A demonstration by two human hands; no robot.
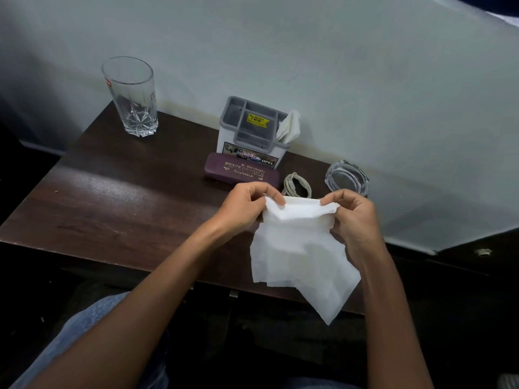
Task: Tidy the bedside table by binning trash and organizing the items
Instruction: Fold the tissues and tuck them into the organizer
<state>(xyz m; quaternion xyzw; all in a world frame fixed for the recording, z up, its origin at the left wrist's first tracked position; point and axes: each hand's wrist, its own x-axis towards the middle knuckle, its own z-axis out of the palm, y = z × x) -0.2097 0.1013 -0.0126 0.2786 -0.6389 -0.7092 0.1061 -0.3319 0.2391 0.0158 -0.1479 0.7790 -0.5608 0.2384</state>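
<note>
Both hands, left (247,204) and right (351,214), pinch a tissue (297,248) over the table (126,197); glass (132,96), case (241,171), cable (296,186) look sorted, so nearly done.

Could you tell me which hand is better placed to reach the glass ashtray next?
Probably the right hand: it pinches the tissue close by the ashtray, while the left hand is farther off.

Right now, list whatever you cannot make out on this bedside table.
Head view only:
1. Cable: its near end is hidden behind the tissue.
2. Yellow sticker on the organizer: print too small to read.
3. Table: its front edge is partly covered by the hanging tissue.
4. Any bin: none in frame.
</note>
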